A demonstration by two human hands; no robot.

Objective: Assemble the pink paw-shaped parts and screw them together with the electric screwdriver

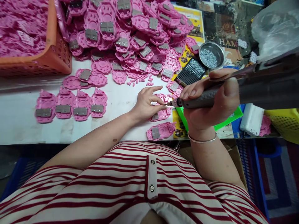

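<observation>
My right hand (219, 107) grips a dark electric screwdriver (259, 85), which lies almost level and points left. Its bit ends at the thumb and forefinger of my left hand (147, 104). Those two fingers are pinched together; whatever is between them is too small to make out. Below the fingertips is a pink plastic shell (163, 115) with a metal plate, partly covered by my hand. Another pink shell (167, 130) with a grey plate lies closer to the table's front edge.
Four-sided grey plates sit on a row of pink shells (81, 105) at left. Behind rises a heap of shells (140, 40). An orange basket (58, 59) stands far left. A metal bowl (211, 45) of screws, a black perforated tray (187, 74) and a green tray (224, 123) are at right.
</observation>
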